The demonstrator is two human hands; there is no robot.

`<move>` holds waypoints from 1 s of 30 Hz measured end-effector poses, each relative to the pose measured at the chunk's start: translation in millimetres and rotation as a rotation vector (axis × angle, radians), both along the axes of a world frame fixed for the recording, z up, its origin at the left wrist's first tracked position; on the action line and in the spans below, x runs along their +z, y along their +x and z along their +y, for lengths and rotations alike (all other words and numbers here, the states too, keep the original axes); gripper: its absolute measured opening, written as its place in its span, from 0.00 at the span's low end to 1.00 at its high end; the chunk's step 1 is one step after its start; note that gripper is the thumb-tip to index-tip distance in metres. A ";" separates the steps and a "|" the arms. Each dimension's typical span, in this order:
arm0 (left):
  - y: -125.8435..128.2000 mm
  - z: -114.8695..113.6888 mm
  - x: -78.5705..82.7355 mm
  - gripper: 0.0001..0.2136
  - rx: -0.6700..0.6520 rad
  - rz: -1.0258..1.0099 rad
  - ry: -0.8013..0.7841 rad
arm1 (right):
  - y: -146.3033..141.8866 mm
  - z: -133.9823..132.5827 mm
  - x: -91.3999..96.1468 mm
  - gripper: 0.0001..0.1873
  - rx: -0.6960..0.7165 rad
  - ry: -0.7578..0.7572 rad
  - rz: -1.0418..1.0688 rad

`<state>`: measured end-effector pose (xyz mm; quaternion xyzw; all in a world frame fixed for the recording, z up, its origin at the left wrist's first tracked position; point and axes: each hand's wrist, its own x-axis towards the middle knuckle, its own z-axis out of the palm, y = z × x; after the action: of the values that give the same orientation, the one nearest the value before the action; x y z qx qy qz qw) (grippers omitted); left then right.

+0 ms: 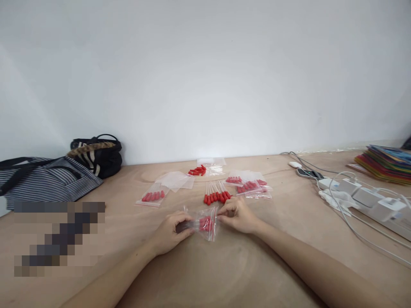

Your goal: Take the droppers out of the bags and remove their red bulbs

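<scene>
A small clear zip bag [205,224] with red-capped pieces inside hangs just above the wooden table [224,273] between my two hands. My left hand [170,233] is closed on the bag's left end. My right hand [237,215] pinches its right edge. Just beyond the bag lies a loose row of thin sticks with red bulbs [216,194]. Filled bags [252,186] lie to the right of them, one filled bag [152,196] to the left, and empty clear bags [176,180] behind that. A small heap of red caps [197,171] sits further back.
A striped bag [48,182] and a black handbag [99,156] rest at the back left by the white wall. At the right are a power strip with chargers and cables [369,199], a phone [308,173] and a stack of coloured sheets [385,163].
</scene>
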<state>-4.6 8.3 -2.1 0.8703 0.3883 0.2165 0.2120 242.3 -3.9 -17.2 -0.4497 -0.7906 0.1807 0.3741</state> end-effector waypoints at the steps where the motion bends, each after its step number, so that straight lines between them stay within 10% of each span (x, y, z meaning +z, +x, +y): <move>1: -0.3 0.3 -0.7 0.09 -0.008 -0.005 0.005 | -4.2 -2.0 0.3 0.05 0.018 -0.002 -0.021; 23: -0.7 0.9 -3.6 0.12 0.036 -0.016 -0.092 | -31.9 -15.6 14.1 0.07 0.072 0.033 -0.407; 30: -1.0 0.4 -1.9 0.12 0.043 -0.031 -0.128 | -13.1 -7.1 5.7 0.11 0.341 -0.132 0.139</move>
<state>-5.5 8.6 -4.0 0.8429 0.4167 0.2091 0.2685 229.2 -11.0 -11.5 -0.3192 -0.8142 0.3235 0.3613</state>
